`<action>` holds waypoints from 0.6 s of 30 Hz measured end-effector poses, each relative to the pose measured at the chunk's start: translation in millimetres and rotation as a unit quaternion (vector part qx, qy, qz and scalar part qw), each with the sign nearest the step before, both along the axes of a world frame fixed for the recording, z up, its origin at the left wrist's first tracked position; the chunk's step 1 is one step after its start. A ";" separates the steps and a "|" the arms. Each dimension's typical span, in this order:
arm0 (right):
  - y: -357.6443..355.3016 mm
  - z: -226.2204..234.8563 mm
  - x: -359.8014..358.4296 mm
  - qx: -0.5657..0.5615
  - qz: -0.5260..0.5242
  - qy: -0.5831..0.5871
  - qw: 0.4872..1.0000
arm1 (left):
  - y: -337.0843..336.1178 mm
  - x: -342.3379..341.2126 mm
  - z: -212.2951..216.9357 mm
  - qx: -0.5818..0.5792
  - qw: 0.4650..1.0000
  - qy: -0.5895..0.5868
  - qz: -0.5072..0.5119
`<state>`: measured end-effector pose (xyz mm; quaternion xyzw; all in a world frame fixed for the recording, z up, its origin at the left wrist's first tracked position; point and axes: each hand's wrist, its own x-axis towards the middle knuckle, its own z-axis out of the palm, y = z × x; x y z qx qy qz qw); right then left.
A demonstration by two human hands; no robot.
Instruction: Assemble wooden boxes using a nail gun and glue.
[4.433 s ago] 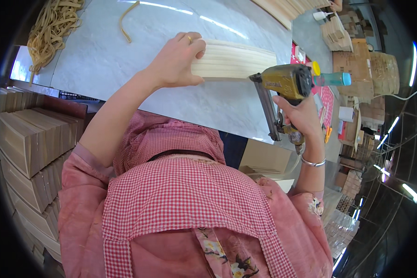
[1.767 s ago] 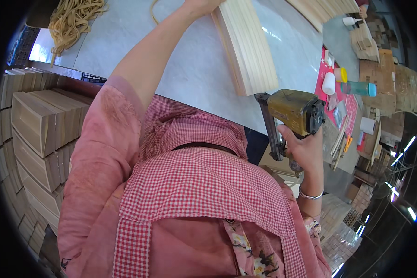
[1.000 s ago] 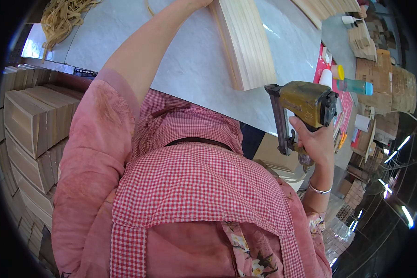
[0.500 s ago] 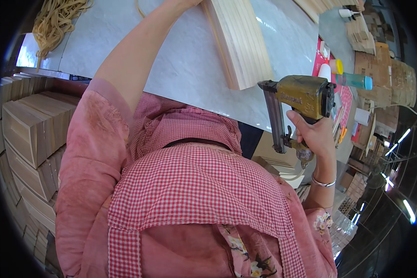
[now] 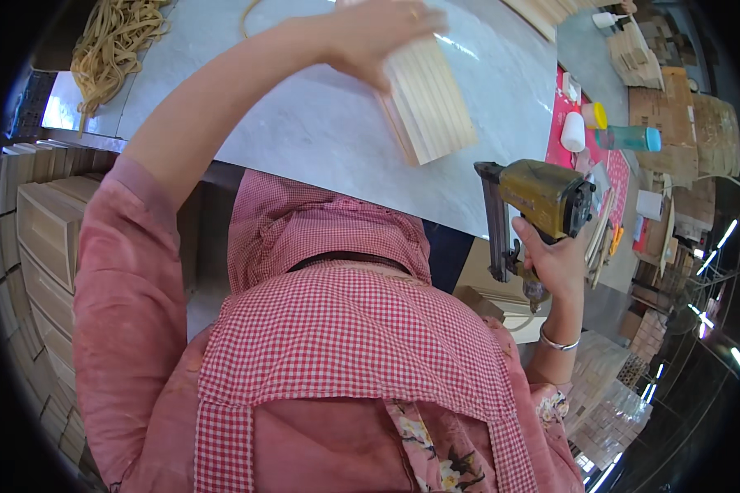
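Observation:
My right hand [image 5: 561,261] is wrapped round the grip of a brass-coloured pneumatic staple gun [image 5: 544,191], held just off the table's near right edge. The gun's long dark magazine points toward the table. My left hand [image 5: 368,39] is over a stack of pale wooden slats [image 5: 434,103] on the table, its thumb apart from the stretched fingers. The fingertips are smeared by motion, and whether the palm touches the slats cannot be made out. The far part of the stack is hidden behind this hand.
The grey-white table [image 5: 279,115] carries a heap of tan straps [image 5: 115,53] at far left. At right are a white bottle [image 5: 573,131], a yellow-lidded jar [image 5: 594,116] and a teal bottle [image 5: 629,138]. Wooden boxes [image 5: 48,226] are stacked at left, cardboard cartons [image 5: 674,115] at right.
My left hand has come back nearer over the slats, its fingers now spread. The staple gun in my right hand has dropped slightly lower and farther from the stack.

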<state>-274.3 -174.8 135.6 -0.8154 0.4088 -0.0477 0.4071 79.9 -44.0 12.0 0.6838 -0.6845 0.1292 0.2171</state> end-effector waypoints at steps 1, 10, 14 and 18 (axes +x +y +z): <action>-1.4 -2.7 -2.6 -0.001 -0.001 -0.003 1.000 | -5.3 -16.5 5.2 0.068 0.996 -0.053 -0.006; -12.8 3.8 -7.9 0.021 -0.035 -0.009 0.999 | -48.5 -77.4 32.2 0.159 0.973 -0.052 0.157; -31.4 6.4 2.2 0.013 -0.038 -0.018 0.999 | -55.2 -103.9 20.7 0.190 0.961 0.006 0.199; -42.9 8.5 16.8 0.006 -0.035 -0.003 0.999 | -56.1 -107.1 8.9 0.160 0.963 0.026 0.216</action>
